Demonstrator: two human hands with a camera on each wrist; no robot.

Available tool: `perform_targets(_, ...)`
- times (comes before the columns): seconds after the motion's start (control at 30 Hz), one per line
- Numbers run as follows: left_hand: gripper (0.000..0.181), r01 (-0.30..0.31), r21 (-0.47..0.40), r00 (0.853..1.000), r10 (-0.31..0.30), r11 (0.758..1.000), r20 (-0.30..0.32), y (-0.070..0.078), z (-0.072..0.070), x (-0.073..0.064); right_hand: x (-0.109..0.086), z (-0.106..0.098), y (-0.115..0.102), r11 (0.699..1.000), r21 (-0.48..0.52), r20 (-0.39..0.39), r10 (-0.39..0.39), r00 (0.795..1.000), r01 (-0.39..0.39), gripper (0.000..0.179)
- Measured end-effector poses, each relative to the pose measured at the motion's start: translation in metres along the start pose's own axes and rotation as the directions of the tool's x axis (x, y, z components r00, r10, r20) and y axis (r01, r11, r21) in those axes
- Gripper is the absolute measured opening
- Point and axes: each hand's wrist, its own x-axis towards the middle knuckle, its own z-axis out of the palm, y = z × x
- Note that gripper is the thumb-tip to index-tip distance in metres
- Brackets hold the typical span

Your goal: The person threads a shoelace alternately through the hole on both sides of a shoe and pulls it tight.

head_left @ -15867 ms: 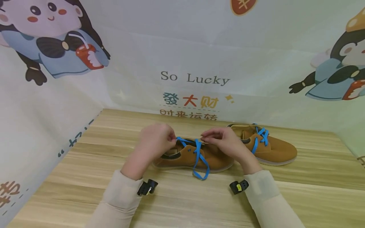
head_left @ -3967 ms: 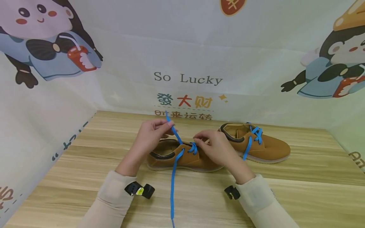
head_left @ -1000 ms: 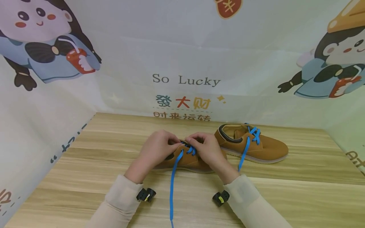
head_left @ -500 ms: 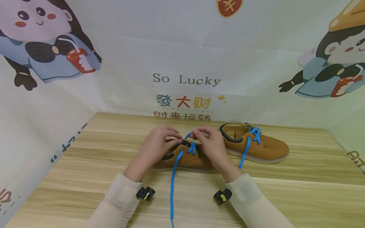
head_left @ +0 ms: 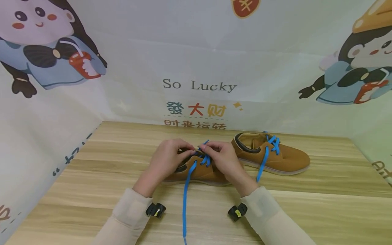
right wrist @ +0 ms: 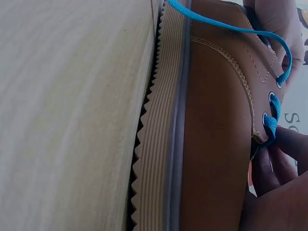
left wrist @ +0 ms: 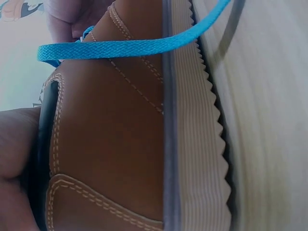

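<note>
A brown leather shoe (head_left: pixel 199 174) stands on the table, toe to the right, with both hands at its top opening. My left hand (head_left: pixel 168 158) pinches the far edge of the opening beside the top eyelets. My right hand (head_left: pixel 222 158) pinches the blue shoelace (head_left: pixel 207 142), whose tip sticks up past the thumb. The lace's other half (head_left: pixel 185 197) leaves the near top eyelet and runs over the shoe's side toward me. In the right wrist view the blue lace (right wrist: pixel 275 103) passes through several near eyelets. The far eyelets are hidden behind the fingers.
A second brown shoe (head_left: pixel 289 160), laced in blue with one end hanging over its side, stands behind and to the right. The wooden table (head_left: pixel 321 211) meets a printed cloth backdrop (head_left: pixel 199 51) at the back and sides. Black wrist cameras (head_left: pixel 156 210) sit at both cuffs.
Earlier, the near lace hung looped at mid-shoe; now it comes from the top eyelet. The left hand lowered from holding a lace end up. Lately the right hand drew lace outward, then moved back in.
</note>
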Motion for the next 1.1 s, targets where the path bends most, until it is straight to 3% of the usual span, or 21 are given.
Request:
perform_targets(0.2,0.014,0.005,0.012,1.000,-0.005,1.000,-0.002,-0.001,0.000,-0.002,-0.001,-0.006,-0.006,1.000,0.004,-0.054,0.015,0.998,-0.015,0.022)
perform_targets(0.57,0.014,-0.013,0.018,1.000,0.013,1.000,-0.003,-0.005,0.000,-0.001,0.005,-0.039,-0.027,0.999,0.039,-0.176,-0.008,0.984,0.016,0.033)
perform_targets(0.7,0.014,-0.024,0.031,1.000,0.024,0.999,0.004,-0.007,0.000,0.001,0.006,-0.040,-0.028,1.000,0.005,-0.150,-0.003,0.989,0.004,0.033)
perform_targets(0.83,0.014,-0.026,0.030,1.000,0.026,0.999,0.011,-0.009,0.002,0.001,0.004,-0.040,-0.026,0.995,-0.099,-0.078,-0.029,0.997,0.022,0.029)
perform_targets(0.97,0.013,-0.014,0.020,1.000,0.013,1.000,0.027,-0.011,0.001,-0.001,-0.004,-0.043,-0.027,0.955,-0.284,0.006,-0.090,0.996,0.088,0.028)
perform_targets(1.1,0.013,-0.015,0.018,0.998,0.014,1.000,0.066,-0.010,-0.003,-0.004,-0.017,-0.048,-0.029,0.847,-0.498,0.088,-0.162,0.983,0.185,0.047)
